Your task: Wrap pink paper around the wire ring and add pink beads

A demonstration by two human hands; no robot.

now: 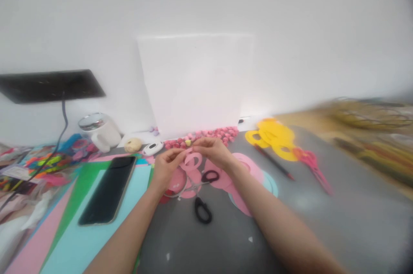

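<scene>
Between my two hands is a curled pink paper strip (194, 161), looped into a ring. My left hand (166, 164) pinches its left side, and my right hand (213, 151) grips the top with fingers pressed together. Below them lie black-handled scissors (202, 210), spread apart on the grey table. Pink paper circles (237, 186) rest beside and partly under my right forearm, with a light blue edge showing beneath. Another round pink piece (177, 179) sits below my left hand. Small pink and red beads or buds (226, 134) are heaped just behind my hands.
A phone (108, 190) lies on coloured paper sheets (80, 248) at left, near a white mug (101, 130). Yellow paper rings (275, 136), a dark pencil (274, 162) and pink scissors (312, 166) are at right. A white board (196, 80) leans against the wall.
</scene>
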